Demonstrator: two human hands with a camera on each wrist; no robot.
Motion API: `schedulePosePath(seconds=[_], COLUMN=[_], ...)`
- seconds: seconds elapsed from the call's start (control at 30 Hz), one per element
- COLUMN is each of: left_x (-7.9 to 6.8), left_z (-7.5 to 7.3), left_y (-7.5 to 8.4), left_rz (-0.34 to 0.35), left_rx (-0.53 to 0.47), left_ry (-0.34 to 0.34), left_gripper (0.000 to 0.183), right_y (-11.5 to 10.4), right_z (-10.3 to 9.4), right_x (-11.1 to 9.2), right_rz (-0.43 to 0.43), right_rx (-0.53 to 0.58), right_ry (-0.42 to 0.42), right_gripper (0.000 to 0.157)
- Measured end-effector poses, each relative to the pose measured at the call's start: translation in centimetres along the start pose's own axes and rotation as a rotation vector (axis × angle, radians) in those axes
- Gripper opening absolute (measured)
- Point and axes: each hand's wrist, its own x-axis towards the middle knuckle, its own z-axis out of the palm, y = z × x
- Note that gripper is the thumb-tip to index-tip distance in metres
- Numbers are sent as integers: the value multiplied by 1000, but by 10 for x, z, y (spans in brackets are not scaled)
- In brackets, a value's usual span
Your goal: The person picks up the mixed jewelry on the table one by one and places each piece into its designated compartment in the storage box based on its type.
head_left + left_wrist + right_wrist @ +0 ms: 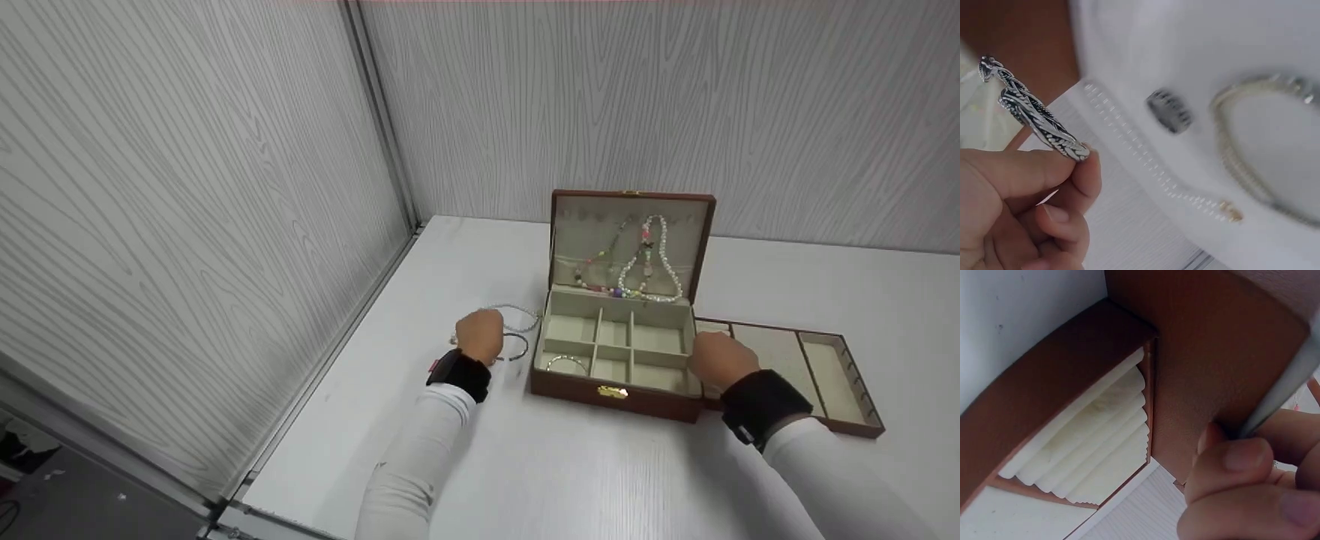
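Observation:
My left hand (480,335) pinches a silver braided cuff bracelet (1044,118) between thumb and forefinger, left of the jewelry box (660,403). The box stands with its lid up; bead and pearl necklaces (664,255) hang inside the lid. A bracelet (566,358) lies in its front left compartment. My right hand (721,361) grips the top edge of the box's right wall (1213,354), fingertips on the outer side. Below the left hand, in the left wrist view, lie a dark silver ring (1169,111), a fine chain (1129,140) and a looped necklace (1230,152).
A shallow brown tray (840,425) with cream lining lies against the box's right side; its ring rolls (1095,422) show in the right wrist view. Wood-grain panels (487,112) stand behind and to the left of the white table (570,480).

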Motion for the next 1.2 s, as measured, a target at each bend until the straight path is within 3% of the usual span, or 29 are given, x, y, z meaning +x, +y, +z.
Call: schedulePosePath(seconds=[0.2,0.43,0.57,0.67,0.83,1.0,1.2], left_x=[19,28,28,26,23,19,16], left_z=[-27,-42,-41,-37,-30,-23,-18], left_y=[16,57,82,99,126,147,161], left_rz=[-91,20,86,122,159,188,217], left_rx=[-65,-95,-88,-81,-113,-155,-207], left_ry=[34,-11,-1,21,-11,-49,-126], left_gripper=[16,17,19,18,14,12,18], right_y=[4,5,-6,-21,-37,-33,-21], right_z=[-2,-3,-6,-12,-15,-8,-5], right_x=[-3,-4,-5,-5,-1,2,1], right_rz=[28,36,28,13,-42,-48,-22], right_rx=[-1,-24,-46,14,174,198,228], right_ry=[11,65,190,245,214,206,174], right_gripper=[17,15,20,34,45,39,28])
